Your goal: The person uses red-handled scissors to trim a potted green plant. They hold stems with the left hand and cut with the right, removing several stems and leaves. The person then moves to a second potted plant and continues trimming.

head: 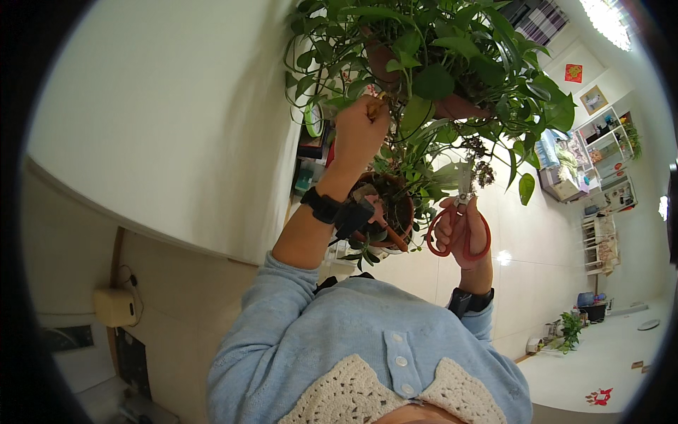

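Observation:
A leafy pothos plant [434, 79] hangs over the rim of a reddish-brown pot [461, 107] in front of me. My left hand [363, 127] is closed around a withered yellow-brown leaf [375, 108] at the pot's near left side, among the vines. Lower right, my right hand [463, 233] holds red-handled scissors [464, 212], fingers through the loops and blades pointing away from me. Beside the blades dangles a cluster of dark, dried plant matter [483, 172]. Below the vines stands a terracotta pot [405, 212] with soil and smaller green plants.
A large white wall or panel [159, 106] rises close on the left. Shelves with a green round-rimmed object [313, 119] stand behind my left forearm. Tiled floor [529, 244] stretches to the right, towards a bed-like piece of furniture [564, 180] and white shelving.

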The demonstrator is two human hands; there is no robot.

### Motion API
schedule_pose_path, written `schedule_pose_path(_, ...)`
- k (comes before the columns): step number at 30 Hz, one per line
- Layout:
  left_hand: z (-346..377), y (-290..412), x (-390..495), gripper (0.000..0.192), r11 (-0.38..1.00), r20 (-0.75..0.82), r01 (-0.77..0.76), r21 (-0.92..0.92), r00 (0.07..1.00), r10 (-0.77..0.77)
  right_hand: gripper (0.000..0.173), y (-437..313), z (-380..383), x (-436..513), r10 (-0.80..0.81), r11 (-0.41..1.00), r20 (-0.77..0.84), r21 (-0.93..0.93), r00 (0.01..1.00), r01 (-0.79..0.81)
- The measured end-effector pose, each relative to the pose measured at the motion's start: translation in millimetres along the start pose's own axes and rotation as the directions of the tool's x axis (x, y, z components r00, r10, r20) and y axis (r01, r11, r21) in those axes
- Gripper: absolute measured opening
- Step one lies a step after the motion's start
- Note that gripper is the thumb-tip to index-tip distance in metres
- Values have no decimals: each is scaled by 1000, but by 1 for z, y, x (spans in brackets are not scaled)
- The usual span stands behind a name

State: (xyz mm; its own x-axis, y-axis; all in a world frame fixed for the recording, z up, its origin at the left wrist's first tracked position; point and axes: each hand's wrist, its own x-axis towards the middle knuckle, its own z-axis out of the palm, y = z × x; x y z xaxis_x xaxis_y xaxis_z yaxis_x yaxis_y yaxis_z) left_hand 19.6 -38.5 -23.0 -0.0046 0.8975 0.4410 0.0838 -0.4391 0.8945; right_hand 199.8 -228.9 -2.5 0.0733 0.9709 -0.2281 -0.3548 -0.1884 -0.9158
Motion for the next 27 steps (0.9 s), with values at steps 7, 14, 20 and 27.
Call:
schedule_pose_path(7,-17,-19,21,20,947,-43,86,-308,994,-104,56,2,0,0,-19,1000,8,-6,1000,19)
schedule_pose_path(14,-20,-18,70,29,982,572,186,25,803,-167,57,4,2,2,13,1000,0,11,1000,-13)
schedule_pose_path(20,-14,-11,73,32,953,633,289,88,723,-277,55,4,1,6,21,999,53,24,998,-22)
schedule_pose_path(27,-32,-7,71,32,916,573,-86,391,802,-169,56,-4,8,2,-56,994,-16,-96,998,54)
